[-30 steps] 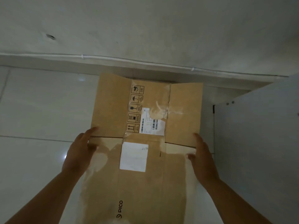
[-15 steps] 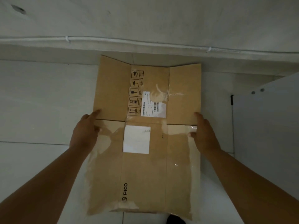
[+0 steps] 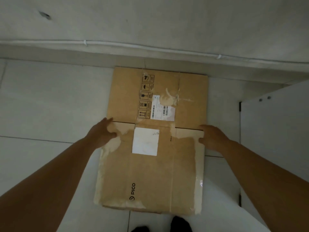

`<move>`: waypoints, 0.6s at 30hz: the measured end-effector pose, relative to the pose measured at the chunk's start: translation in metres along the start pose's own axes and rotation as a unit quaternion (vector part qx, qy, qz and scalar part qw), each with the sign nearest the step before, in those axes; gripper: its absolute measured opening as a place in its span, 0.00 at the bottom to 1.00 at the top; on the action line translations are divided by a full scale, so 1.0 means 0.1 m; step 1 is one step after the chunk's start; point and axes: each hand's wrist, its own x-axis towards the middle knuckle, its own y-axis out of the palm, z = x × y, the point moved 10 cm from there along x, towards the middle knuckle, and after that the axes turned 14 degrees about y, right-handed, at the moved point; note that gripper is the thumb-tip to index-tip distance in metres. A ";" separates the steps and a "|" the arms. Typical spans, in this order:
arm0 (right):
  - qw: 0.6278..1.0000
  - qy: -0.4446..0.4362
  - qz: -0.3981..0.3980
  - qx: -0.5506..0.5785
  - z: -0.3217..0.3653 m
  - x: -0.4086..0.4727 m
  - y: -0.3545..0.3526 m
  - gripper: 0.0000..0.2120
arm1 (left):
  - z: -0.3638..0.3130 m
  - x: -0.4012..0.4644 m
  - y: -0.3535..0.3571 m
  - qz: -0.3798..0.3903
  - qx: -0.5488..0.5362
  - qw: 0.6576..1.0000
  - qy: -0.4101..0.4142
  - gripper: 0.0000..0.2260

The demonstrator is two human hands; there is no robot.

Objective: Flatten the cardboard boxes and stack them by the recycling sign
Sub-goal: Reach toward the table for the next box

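Head view: a flattened box lies on the tiled floor, its far end at the wall. The left hand and right hand grasp its side edges, thumbs on top.

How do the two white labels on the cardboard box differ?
The upper label carries barcodes and fine print; the lower label is nearly blank, with only a faint scribble. The upper label lies on the end flap, the lower on the main panel. Both are white, rectangular and stuck on the flattened box.
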 end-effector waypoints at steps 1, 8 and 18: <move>1.000 -0.006 0.001 -0.021 0.04 -0.11 -0.11 0.29 | -0.13 -0.09 -0.10 -0.018 -0.017 1.000 0.019 0.30; 0.984 -0.103 -0.040 -0.137 0.48 -1.33 -1.15 0.25 | -1.34 -0.89 -0.88 0.022 -0.055 0.989 0.134 0.25; 0.944 -0.140 -0.224 -0.199 0.73 -3.99 -3.73 0.25 | -3.80 -2.55 -3.39 -0.062 0.079 0.951 0.292 0.20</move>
